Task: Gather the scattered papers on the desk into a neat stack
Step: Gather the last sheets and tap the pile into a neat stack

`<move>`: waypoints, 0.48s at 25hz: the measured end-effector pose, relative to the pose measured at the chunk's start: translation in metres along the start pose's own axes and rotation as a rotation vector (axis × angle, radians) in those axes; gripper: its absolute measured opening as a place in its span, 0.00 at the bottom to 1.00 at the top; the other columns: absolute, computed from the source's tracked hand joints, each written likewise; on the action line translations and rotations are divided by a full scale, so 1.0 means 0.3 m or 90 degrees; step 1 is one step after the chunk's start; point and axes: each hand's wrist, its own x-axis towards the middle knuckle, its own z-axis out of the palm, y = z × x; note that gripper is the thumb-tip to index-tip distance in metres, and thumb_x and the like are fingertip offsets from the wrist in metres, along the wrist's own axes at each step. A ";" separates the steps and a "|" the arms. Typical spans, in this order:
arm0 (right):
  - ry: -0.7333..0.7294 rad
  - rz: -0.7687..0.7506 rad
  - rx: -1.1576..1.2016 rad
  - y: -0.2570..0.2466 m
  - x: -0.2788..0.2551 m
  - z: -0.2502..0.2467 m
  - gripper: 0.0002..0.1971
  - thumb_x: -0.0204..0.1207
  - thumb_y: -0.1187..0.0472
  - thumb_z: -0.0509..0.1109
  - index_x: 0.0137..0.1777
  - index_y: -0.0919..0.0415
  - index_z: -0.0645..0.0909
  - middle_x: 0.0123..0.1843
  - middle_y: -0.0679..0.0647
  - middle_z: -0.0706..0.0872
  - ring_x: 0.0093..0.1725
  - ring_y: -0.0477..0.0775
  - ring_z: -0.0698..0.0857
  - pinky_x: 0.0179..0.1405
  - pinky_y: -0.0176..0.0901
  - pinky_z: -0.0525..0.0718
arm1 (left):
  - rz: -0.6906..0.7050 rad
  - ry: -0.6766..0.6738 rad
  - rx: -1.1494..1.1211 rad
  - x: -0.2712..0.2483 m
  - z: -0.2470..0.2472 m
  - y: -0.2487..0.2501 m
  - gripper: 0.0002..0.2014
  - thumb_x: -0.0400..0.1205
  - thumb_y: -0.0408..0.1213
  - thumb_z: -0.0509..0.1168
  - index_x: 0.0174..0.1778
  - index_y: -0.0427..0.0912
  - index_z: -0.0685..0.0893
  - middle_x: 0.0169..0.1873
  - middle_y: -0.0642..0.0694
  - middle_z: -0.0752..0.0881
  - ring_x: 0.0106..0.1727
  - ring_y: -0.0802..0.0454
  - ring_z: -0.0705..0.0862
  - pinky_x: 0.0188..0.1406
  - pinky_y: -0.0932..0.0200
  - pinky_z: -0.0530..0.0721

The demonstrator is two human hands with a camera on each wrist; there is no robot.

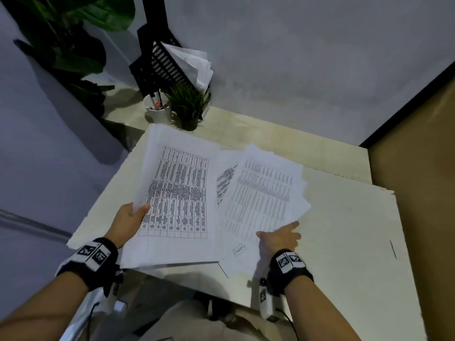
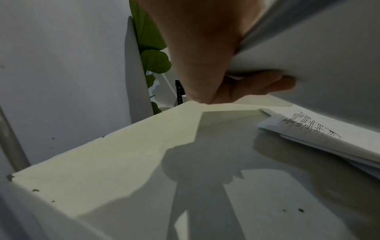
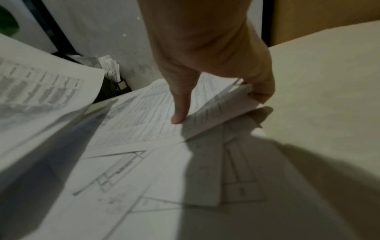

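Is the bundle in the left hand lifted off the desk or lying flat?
Lifted. The left hand grips the bundle by its edge, and the left wrist view shows it above the desk, casting a shadow.

- I see white papers (image 1: 177, 193), black printed grid tables
- bench (image 1: 344, 230) pale cream
- file rack (image 1: 157, 62) black, slotted
- cup (image 1: 157, 110) white
- wristbands (image 1: 96, 257) black, checker markers

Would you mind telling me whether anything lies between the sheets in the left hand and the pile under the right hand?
Nothing visible does. The held sheets already overlap the fanned pile, which the right hand is lifting at one corner; the left hand holds its sheets above the desk.
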 end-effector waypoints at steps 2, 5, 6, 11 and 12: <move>-0.008 0.018 0.047 -0.008 0.012 0.027 0.47 0.61 0.56 0.82 0.73 0.67 0.56 0.71 0.69 0.72 0.68 0.70 0.75 0.65 0.65 0.77 | -0.008 0.000 0.006 0.006 -0.020 -0.028 0.19 0.81 0.44 0.60 0.48 0.27 0.83 0.42 0.38 0.85 0.45 0.46 0.83 0.50 0.49 0.78; 0.024 0.039 -0.057 -0.013 0.002 0.013 0.40 0.60 0.49 0.81 0.67 0.67 0.67 0.69 0.67 0.71 0.68 0.68 0.70 0.65 0.60 0.75 | -0.006 0.014 -0.004 0.004 -0.033 -0.038 0.19 0.81 0.43 0.60 0.46 0.26 0.83 0.40 0.37 0.86 0.43 0.45 0.83 0.49 0.49 0.79; 0.034 0.042 -0.065 -0.020 -0.001 0.007 0.41 0.61 0.50 0.81 0.68 0.66 0.65 0.71 0.67 0.67 0.68 0.68 0.68 0.64 0.59 0.75 | -0.006 0.020 -0.012 0.001 -0.033 -0.034 0.17 0.82 0.41 0.59 0.48 0.29 0.84 0.42 0.37 0.87 0.44 0.44 0.84 0.52 0.49 0.80; -0.010 0.046 0.151 -0.034 0.004 -0.006 0.35 0.65 0.66 0.79 0.69 0.72 0.64 0.66 0.71 0.77 0.62 0.69 0.81 0.54 0.55 0.83 | -0.012 0.052 -0.054 -0.010 -0.025 -0.033 0.14 0.82 0.38 0.59 0.56 0.32 0.82 0.48 0.38 0.86 0.50 0.42 0.84 0.56 0.49 0.79; -0.020 0.036 0.166 -0.024 0.007 -0.008 0.30 0.67 0.66 0.77 0.66 0.73 0.69 0.64 0.71 0.81 0.60 0.68 0.83 0.55 0.53 0.83 | -0.014 0.060 -0.054 -0.011 -0.027 -0.039 0.14 0.82 0.38 0.59 0.55 0.32 0.82 0.48 0.38 0.86 0.50 0.41 0.84 0.56 0.49 0.79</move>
